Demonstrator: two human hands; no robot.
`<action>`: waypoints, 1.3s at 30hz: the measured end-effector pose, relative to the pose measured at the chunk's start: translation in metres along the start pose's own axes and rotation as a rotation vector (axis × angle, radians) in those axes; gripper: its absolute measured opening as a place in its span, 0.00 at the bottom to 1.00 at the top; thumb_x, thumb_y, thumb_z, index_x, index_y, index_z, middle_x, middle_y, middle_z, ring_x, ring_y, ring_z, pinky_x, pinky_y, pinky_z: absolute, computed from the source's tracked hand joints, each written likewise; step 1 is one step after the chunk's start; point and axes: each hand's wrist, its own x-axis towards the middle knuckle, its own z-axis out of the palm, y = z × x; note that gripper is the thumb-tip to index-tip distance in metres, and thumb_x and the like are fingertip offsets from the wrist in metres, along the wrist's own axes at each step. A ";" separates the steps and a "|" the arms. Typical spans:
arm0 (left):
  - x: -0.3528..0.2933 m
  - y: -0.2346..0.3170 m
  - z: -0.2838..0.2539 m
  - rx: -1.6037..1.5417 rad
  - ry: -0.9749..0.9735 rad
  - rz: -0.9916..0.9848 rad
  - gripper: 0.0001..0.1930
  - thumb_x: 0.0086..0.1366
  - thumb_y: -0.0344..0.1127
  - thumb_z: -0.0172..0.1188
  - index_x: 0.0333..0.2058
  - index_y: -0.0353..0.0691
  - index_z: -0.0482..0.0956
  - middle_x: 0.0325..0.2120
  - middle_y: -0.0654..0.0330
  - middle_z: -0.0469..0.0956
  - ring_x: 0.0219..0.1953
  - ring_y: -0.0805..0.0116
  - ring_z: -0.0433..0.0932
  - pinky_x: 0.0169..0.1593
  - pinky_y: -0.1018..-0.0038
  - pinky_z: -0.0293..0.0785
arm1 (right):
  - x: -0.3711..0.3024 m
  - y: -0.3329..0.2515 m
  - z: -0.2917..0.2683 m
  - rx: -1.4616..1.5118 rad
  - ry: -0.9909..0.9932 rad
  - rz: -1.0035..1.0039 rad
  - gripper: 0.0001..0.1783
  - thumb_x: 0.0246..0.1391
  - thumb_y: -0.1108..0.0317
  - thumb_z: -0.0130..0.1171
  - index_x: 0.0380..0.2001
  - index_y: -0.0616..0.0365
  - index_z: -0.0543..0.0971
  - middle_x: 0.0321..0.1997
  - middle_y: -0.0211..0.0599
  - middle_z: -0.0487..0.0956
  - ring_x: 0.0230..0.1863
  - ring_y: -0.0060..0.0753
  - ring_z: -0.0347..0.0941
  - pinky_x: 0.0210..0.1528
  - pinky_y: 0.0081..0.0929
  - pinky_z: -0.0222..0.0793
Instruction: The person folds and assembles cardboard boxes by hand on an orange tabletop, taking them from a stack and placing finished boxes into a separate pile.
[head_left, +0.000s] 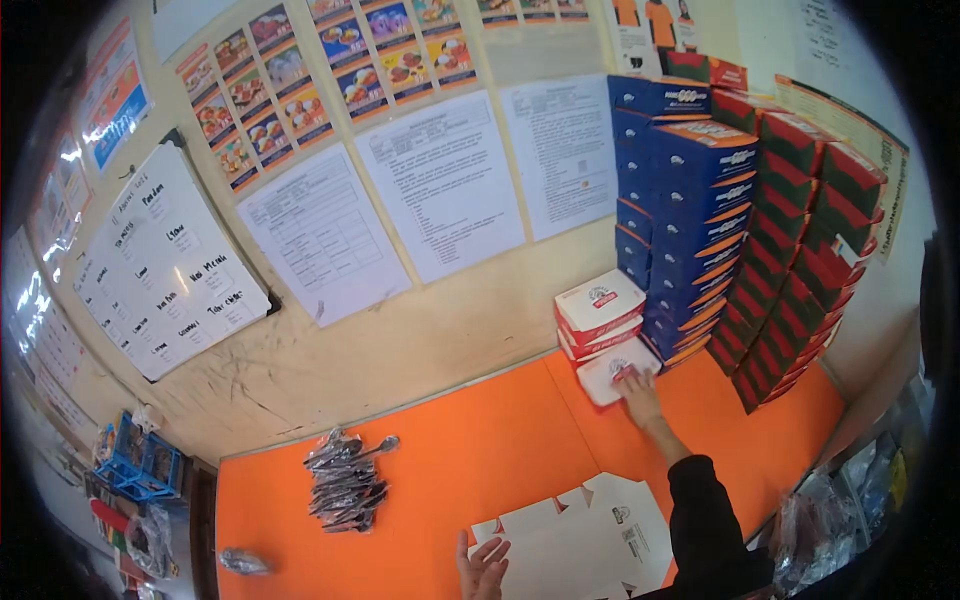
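Note:
My right hand [641,396] reaches out with its fingers stretched over the top of a small white and red carton [612,372] on the orange table. That carton lies just in front of a short stack of matching white and red cartons [597,306] by the wall. My left hand [484,568] is at the lower edge of the view, fingers apart and holding nothing. It is beside the left end of a flat, unfolded carton blank [570,548], white with cut flaps and small print. My right forearm, in a black sleeve, hides part of the blank's right side.
Tall stacks of blue and orange boxes [692,215] and red and dark green boxes [790,250] stand at the back right. Plastic-wrapped black cutlery [345,482] lies left on the orange table [440,430]. A blue crate [140,455] stands left; clear plastic bags [820,530] lie right.

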 end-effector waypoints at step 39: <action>-0.121 0.096 0.001 0.487 -0.859 -0.130 0.17 0.66 0.39 0.45 0.49 0.35 0.69 0.33 0.54 0.76 0.36 0.65 0.74 0.42 0.72 0.70 | -0.123 -0.203 -0.400 1.410 -0.454 -0.221 0.11 0.42 0.72 0.64 0.33 0.59 0.79 0.27 0.31 0.76 0.26 0.28 0.72 0.26 0.21 0.65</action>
